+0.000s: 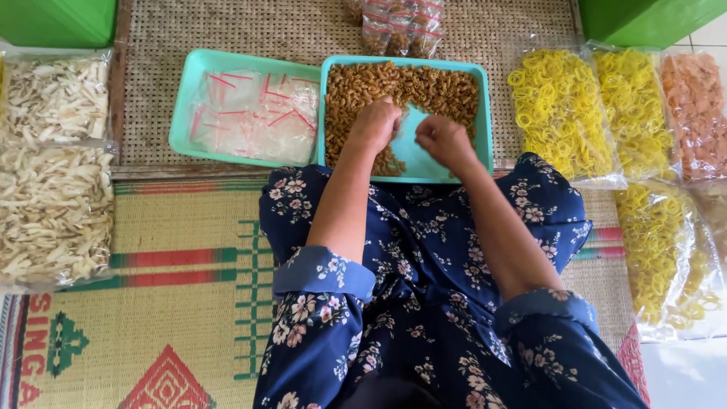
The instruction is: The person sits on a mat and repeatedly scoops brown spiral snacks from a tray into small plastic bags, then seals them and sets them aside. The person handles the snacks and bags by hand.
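A teal tray in front of me holds a heap of brown curled snack pieces, with a bare patch near its front. My left hand is curled over the pieces at the tray's middle and pinches what looks like a small clear bag. My right hand hovers just to its right above the bare patch. Its fingers are bunched toward the bag, and whatever is in them is hidden.
A second teal tray of small clear red-striped bags lies at the left. Large bags of white chips lie far left. At the right lie bags of yellow rings and orange snacks. Filled packets lie behind, with green boxes in the corners.
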